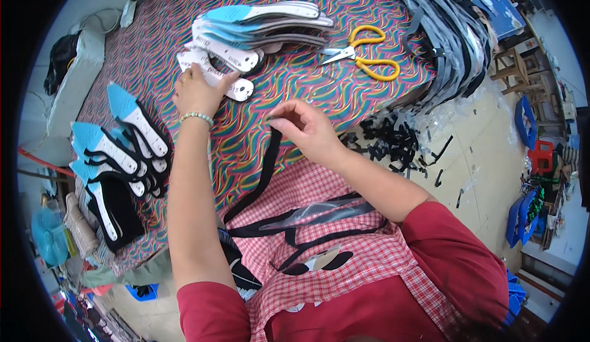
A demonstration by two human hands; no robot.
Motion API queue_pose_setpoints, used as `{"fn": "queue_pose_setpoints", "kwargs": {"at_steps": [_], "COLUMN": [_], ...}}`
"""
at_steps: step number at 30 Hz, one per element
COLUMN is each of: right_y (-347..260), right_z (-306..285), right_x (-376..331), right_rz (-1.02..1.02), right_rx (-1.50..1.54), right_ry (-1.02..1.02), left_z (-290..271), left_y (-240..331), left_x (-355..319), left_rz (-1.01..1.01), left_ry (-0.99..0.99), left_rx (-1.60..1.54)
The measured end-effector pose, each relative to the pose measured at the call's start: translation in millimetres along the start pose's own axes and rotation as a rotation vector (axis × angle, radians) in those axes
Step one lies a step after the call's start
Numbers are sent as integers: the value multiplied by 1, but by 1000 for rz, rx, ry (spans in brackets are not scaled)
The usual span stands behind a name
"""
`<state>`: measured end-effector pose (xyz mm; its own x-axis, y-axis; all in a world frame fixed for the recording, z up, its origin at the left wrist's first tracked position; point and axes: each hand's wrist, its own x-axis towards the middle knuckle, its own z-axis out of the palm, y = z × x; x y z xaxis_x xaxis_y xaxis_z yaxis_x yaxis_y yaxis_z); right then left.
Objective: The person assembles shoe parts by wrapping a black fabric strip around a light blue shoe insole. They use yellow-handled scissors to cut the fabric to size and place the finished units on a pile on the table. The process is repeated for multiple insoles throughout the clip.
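desk (319, 90): covered with a wavy multicoloured patterned cloth, seen from above; its right edge drops to a pale floor.

left hand (198, 93): resting palm down on the desk, fingers bent over a white shoe-sole-shaped piece (216, 74) with dark printed marks, pressing on it rather than lifting it. a pale bead bracelet (196, 117) sits at the wrist.

right hand (304, 127): raised just above the near desk edge, thumb and fingertips pinched shut on the upper end of a narrow black strip (265, 173). the strip hangs from the fingers down over the desk edge to the red-and-white checked apron (344, 243) on the person's lap, where more black strips and a clear film piece lie.

stack of insole pieces (261, 25): blue-tipped, white and grey, fanned out, just beyond the left hand and touching the white piece's far end.

scissors (362, 53): yellow handles, blades closed, lying flat on the desk to the right of the stack, well apart from both hands.

blue-and-white insoles on black backing (120, 151): several overlapping, at the left desk edge, near the left forearm.

heap of dark grey and black strips (448, 28): piled on the far right corner of the desk.

black offcuts (393, 142): scattered on the floor beside the desk, to the right of the right hand.
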<state>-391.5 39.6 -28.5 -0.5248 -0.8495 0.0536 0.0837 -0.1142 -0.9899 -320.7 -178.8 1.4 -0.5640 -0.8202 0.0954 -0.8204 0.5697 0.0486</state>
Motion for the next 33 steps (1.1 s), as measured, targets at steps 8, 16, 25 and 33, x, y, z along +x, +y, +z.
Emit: {"fn": "queue_pose_setpoints", "kwargs": {"at_steps": [8,16,25,33], "right_y": [-52,-35,-59,-53], "right_z": [-22,8,36,62], "right_x": [-16,-20,-39,-36], "right_rz": [140,-5,160,238], "right_rx": [271,108,535,481], "right_ry": [-471,-159,-393,-337], "left_z": [-6,-33,-64,-68], "left_y": [-58,-73,-28,-23], "left_x": [36,-38,-206,-210], "left_rz": [-53,16,-257,-334], "left_ry": [-212,-249,-201,45], "left_rx": [84,-927,-2011,-1977]}}
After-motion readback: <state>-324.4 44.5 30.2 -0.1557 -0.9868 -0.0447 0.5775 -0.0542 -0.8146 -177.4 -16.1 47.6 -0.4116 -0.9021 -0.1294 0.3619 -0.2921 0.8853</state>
